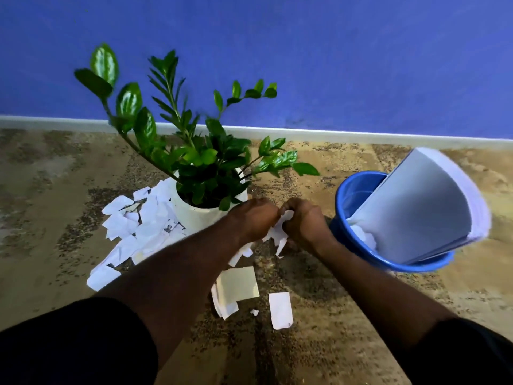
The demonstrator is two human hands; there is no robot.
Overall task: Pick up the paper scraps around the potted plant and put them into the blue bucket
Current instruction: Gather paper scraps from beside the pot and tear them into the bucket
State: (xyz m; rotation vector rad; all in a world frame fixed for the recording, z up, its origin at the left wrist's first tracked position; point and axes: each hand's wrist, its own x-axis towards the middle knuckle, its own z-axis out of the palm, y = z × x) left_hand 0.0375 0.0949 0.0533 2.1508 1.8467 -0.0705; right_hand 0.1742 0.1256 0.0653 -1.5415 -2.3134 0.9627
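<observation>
Left hand (254,218) and right hand (305,222), knuckles together, clutch one wad of paper scraps (279,234). Squeeze tight so dangling ends don't drop, then carry it right to the bucket (358,190).

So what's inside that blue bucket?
A thick paper stack leans out of the bucket, with crumpled white scraps beside it. The stack hides most of the inside, so anything beneath it cannot be seen.

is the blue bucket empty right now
No, a thick stack of white paper stands tilted in the blue bucket, with crumpled paper beside it.
</observation>
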